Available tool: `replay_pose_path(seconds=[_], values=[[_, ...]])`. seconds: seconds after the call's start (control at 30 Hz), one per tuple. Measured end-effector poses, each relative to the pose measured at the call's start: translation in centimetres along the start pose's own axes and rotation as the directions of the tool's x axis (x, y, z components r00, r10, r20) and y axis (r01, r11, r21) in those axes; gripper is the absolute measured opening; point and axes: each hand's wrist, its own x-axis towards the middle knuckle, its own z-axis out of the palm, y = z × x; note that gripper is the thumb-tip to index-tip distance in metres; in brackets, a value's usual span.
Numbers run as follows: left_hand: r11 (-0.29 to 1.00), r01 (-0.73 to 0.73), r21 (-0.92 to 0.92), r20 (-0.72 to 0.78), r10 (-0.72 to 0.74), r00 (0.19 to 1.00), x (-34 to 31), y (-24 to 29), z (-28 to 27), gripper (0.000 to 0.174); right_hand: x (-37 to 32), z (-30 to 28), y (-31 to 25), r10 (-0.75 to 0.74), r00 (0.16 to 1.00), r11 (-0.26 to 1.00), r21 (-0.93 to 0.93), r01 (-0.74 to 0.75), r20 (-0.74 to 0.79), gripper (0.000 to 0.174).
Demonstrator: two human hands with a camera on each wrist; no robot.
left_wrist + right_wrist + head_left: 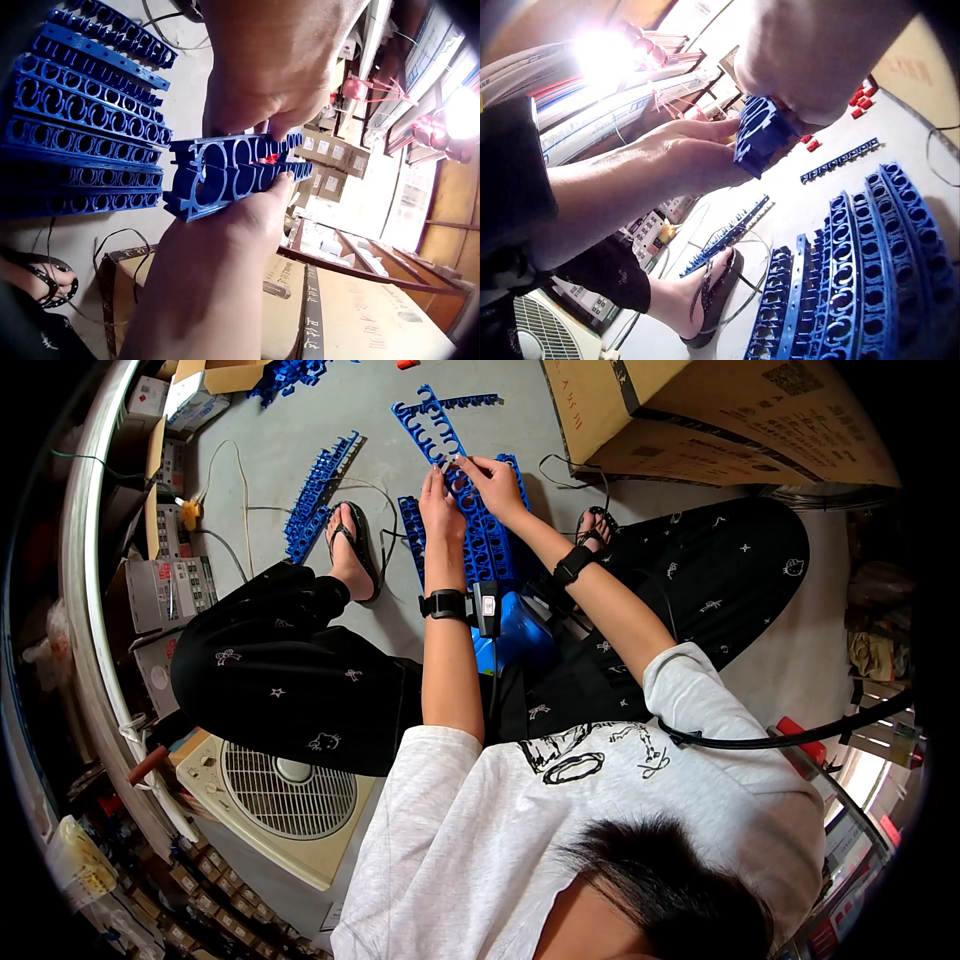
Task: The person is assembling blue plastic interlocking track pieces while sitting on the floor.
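Note:
Both hands hold blue plastic strips of joined, ring-shaped pipe clips (428,426), raised above the floor. In the left wrist view, two rows of these clips (219,186) lie against each other, their openings forming rounds. My left hand (441,510) grips one side with its fingertips, while my right hand (494,486) pinches the opposite side near the same spot. A small red piece (271,158) shows between the rows. Below the hands, several more blue clip strips (490,550) lie side by side. In the right wrist view, my right hand's fingers are partly hidden behind the clips.
Another blue strip (318,495) lies by the left foot, with loose blue pieces (285,380) farther off. Red pieces (861,101) are scattered on the floor. A large cardboard box (700,420) stands at right, a fan (290,790) at lower left. Thin cables (240,480) cross the floor.

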Motion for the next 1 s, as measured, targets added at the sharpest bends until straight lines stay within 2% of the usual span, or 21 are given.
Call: replay_pose_path(seconds=[0.1, 0.17, 0.27, 0.5, 0.57, 0.8, 0.87, 0.9, 0.97, 1.0], values=[[0.998, -0.031, 0.059, 0.013, 0.03, 0.999, 1.1, -0.4, -0.8, 0.025, -0.2, 0.0, -0.6, -0.026, 0.999, 1.0, -0.014, 0.026, -0.018, 0.032], [0.997, -0.044, 0.061, -0.035, 0.046, 0.998, 1.3, -0.9, -1.0, 0.027, -0.3, -0.2, -1.0, 0.011, 1.0, 0.989, -0.148, -0.008, 0.02, 0.032], [0.999, -0.043, -0.005, -0.004, 0.042, 0.999, 1.2, -1.2, -0.9, 0.028, -0.4, -0.2, -1.1, -0.001, 0.999, 0.991, -0.135, 0.008, 0.046, 0.031], [0.998, -0.021, 0.067, 0.008, 0.02, 1.0, 0.6, -0.9, -0.2, 0.027, -0.9, -0.6, -2.3, 0.102, 0.993, 0.988, -0.12, -0.094, 0.057, 0.029], [0.999, -0.001, 0.051, 0.019, 0.0, 1.0, 0.3, -0.6, 0.3, 0.026, -1.0, -0.5, -1.8, 0.031, 0.999, 0.991, -0.134, -0.027, 0.026, 0.03], [0.988, 0.032, 0.152, -0.024, -0.029, 0.999, 0.7, -1.3, -0.9, 0.023, -1.1, -0.3, -0.9, -0.004, 1.0, 0.986, -0.164, 0.005, 0.008, 0.03], [0.981, 0.041, 0.188, -0.02, -0.038, 0.999, 0.6, -1.3, -1.0, 0.023, -0.9, -0.8, -0.4, 0.017, 0.999, 0.963, -0.268, -0.005, 0.045, 0.036], [0.971, 0.066, 0.23, -0.077, -0.05, 0.996, 0.5, -1.4, -1.1, 0.024, -0.6, -1.1, -0.2, 0.019, 0.999, 0.963, -0.269, -0.006, 0.045, 0.036], [0.958, 0.094, 0.27, -0.135, -0.059, 0.989, 0.5, -1.6, -1.5, 0.026, 0.1, -1.9, 0.1, 0.19, 0.964, 0.877, -0.474, -0.082, 0.184, 0.042], [0.924, 0.096, 0.37, -0.097, -0.064, 0.993, 0.5, -1.5, -1.9, 0.031, 0.0, -1.9, 0.3, 0.192, 0.964, 0.876, -0.474, -0.083, 0.185, 0.042]])
